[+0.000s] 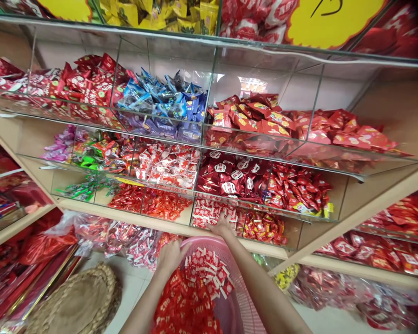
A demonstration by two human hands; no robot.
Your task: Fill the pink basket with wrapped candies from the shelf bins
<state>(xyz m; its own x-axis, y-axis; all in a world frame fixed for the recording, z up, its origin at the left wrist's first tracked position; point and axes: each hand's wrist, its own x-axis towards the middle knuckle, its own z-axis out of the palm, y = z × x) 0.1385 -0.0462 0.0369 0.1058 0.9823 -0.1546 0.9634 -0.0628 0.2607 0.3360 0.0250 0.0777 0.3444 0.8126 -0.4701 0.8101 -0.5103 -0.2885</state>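
My left hand (169, 256) is closed on the left rim of a pink plastic basket (245, 283). In the basket lie red-wrapped candies (184, 306) in front and small red-and-white wrapped candies (209, 269) behind them. My right hand (223, 226) reaches over the basket into a bottom-shelf compartment. Its fingers look spread and touch the red-and-white candies (205, 211) there; the fingertips are partly lost among the wrappers. Small orange-red candies (163, 204) fill the compartment to the left, and red-and-yellow ones (264, 227) are to the right.
Clear dividers and front panels edge the wooden shelves (289, 253). Higher up are dark red packets (230, 174), blue packets (156, 95) and red packets (254, 116). Bagged candies (135, 243) sit below the shelf. A woven straw stool (76, 301) stands on the floor at left.
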